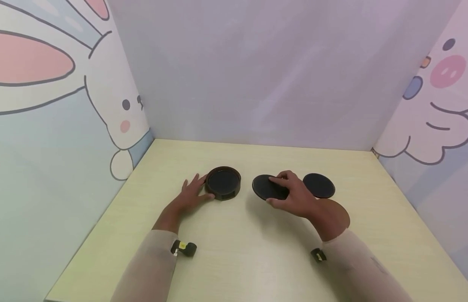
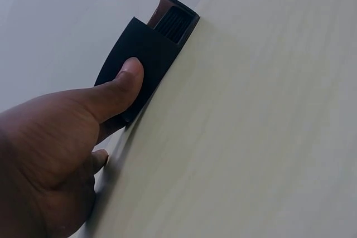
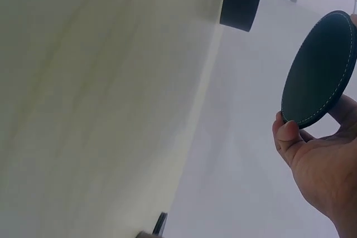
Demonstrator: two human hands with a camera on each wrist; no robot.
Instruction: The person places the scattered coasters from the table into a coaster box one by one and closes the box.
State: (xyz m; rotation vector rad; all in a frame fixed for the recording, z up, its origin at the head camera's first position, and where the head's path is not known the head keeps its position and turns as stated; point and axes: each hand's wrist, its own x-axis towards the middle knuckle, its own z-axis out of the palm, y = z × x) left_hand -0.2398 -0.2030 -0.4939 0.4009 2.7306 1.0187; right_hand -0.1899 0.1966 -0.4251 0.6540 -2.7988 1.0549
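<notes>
On the left half of the table stands a dark round coaster holder (image 1: 228,195), with black coasters stacked inside; a slot opens its side wall (image 2: 131,45). My left hand (image 1: 189,198) grips it from the left, thumb against the near wall and fingers round the far side. To the right of the holder, my right hand (image 1: 294,196) holds a black round coaster (image 1: 262,186) tilted above the table, its shadow below. Light stitching runs along the rim of this coaster (image 3: 318,71) in the right wrist view, where the thumb and fingertips pinch its edge.
Another black coaster (image 1: 318,186) lies flat to the right of my right hand. A brown disc (image 1: 337,212) lies nearer me, partly hidden by my right forearm. Cartoon-printed side walls (image 1: 48,167) and a plain back wall (image 1: 256,84) enclose the pale table (image 1: 226,260).
</notes>
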